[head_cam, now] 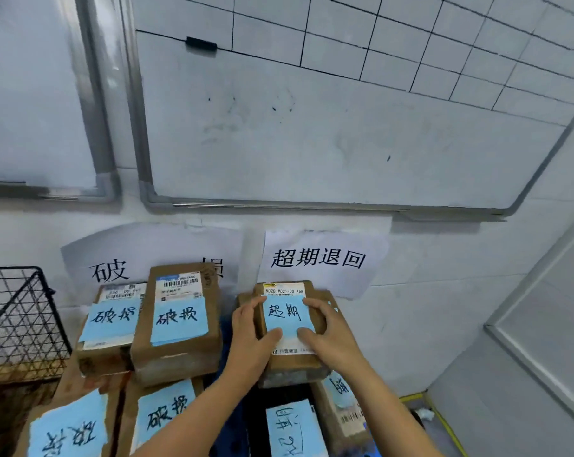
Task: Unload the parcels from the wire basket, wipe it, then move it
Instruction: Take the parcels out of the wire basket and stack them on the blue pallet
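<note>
While both hands are pressing on one brown parcel (289,328) near the wall, the wire basket (18,324) is sitting far off to the person's left, by the left edge of the pile of boxes. The left hand (249,334) is lying on the parcel's left side with its fingers spread and its thumb resting on the blue note (287,316) stuck on top. The right hand (325,328) is doing the same on the right side, fingers spread and curling over the parcel's edge. They are holding the box between them, flat palms down, not pinching anything. The parcel is lying with its long side pointing away from the person, toward the white paper sign (322,258) on the wall, and it is sitting on top of other boxes. Two more parcels (180,321) with blue notes are standing between the hands and the basket. From here the basket is looking empty, though its bottom is partly hidden, so I am guessing the unloading is nearly done. For the wiping, the left hand is the nearer one, and it is going to need to reach sideways past those boxes. I am seeing no cloth anywhere.
</note>
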